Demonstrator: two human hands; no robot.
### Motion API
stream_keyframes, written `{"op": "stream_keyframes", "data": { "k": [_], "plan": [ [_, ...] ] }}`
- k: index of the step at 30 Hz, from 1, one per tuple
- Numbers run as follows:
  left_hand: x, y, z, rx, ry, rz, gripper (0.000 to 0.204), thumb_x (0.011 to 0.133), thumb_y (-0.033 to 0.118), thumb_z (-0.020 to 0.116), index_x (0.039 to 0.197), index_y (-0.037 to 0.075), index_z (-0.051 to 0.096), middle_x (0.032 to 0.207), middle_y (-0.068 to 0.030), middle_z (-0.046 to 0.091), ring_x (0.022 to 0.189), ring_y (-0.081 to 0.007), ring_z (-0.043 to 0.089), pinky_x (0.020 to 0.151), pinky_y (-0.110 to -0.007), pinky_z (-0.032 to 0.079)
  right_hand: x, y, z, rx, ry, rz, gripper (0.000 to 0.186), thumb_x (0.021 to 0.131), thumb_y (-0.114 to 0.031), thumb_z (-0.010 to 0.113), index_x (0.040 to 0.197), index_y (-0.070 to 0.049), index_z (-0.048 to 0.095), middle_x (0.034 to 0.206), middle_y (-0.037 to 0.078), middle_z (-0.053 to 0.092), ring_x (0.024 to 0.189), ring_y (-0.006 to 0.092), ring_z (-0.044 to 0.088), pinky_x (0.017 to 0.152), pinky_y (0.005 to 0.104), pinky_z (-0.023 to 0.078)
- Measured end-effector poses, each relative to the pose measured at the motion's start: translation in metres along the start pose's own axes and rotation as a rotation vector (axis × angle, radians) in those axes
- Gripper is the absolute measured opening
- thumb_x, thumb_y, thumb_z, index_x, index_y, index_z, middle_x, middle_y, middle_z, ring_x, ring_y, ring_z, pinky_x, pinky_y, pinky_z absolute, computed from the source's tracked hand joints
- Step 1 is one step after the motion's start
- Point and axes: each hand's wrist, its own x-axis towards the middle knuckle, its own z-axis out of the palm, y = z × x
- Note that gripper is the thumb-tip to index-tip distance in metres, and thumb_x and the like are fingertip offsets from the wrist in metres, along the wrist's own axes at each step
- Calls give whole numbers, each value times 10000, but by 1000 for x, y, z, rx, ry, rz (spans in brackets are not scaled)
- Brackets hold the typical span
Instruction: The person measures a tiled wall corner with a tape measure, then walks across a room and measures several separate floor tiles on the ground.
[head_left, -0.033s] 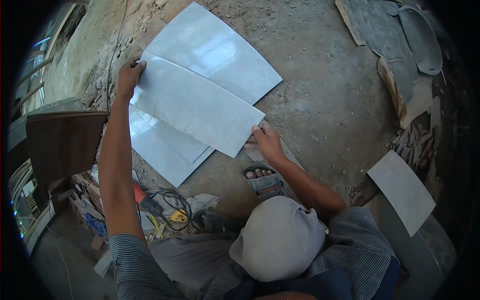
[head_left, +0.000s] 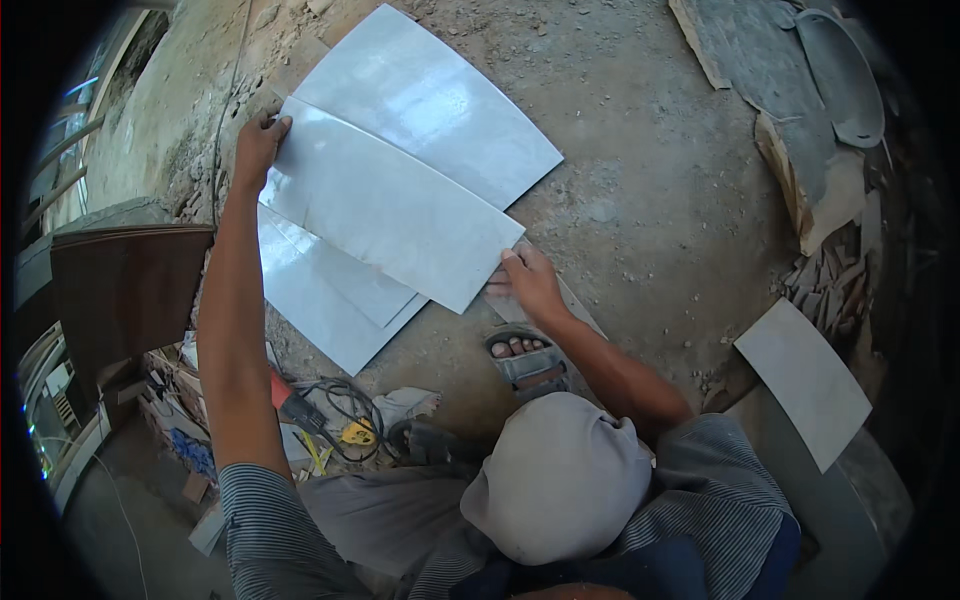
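Note:
A long light-grey tile (head_left: 390,205) is held between my two hands, slanting from upper left down to the right. My left hand (head_left: 262,150) is closed on its far left end, thumb on top. At the near right corner, my right hand (head_left: 530,282) pinches it, with the thumb above and the fingers partly hidden below. Beneath and beyond lies a broad glossy tile (head_left: 460,115). Another glossy tile (head_left: 345,340) shows on the near left, with a narrower piece (head_left: 350,285) on top of it, partly covered by the held tile.
Brown tiles (head_left: 130,290) stand at the left. Near my left forearm lie a red and black power tool (head_left: 292,402), its cord and a yellow tape measure (head_left: 358,431). My sandalled foot (head_left: 525,358) is close to my right hand. A loose tile (head_left: 805,385) and a grey basin (head_left: 845,85) are at right.
The held tile's right end has shifted very slightly left along with my right hand. Both hands keep their hold; the other tiles look unmoved.

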Motion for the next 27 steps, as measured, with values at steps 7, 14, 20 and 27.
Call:
{"op": "stream_keyframes", "data": {
  "k": [7,14,20,27],
  "plan": [
    [49,14,34,265,34,94,319,829,203,617,1097,31,633,827,-40,645,645,-100,540,605,-248,427,22,2,-2,-131,-78,21,293,945,-227,447,914,54,525,782,121,597,691,179,629,592,289,534],
    [73,4,50,509,115,178,392,799,286,629,1118,59,631,983,-152,670,905,-257,640,814,-326,464,21,0,6,-282,-68,-44,306,945,-244,446,889,45,528,759,120,608,638,159,609,560,282,509],
    [89,16,52,521,192,194,314,795,273,609,1045,92,670,978,-166,658,912,-308,628,819,-367,469,29,-12,16,-522,-54,-94,358,939,-280,442,862,58,527,675,118,605,611,170,601,572,303,482],
    [95,11,61,585,234,240,306,820,273,575,1054,98,668,931,-164,665,899,-305,630,813,-359,465,33,-18,18,-587,-48,-83,358,939,-282,427,839,48,522,643,131,598,596,192,596,602,341,472]
  ]
}}
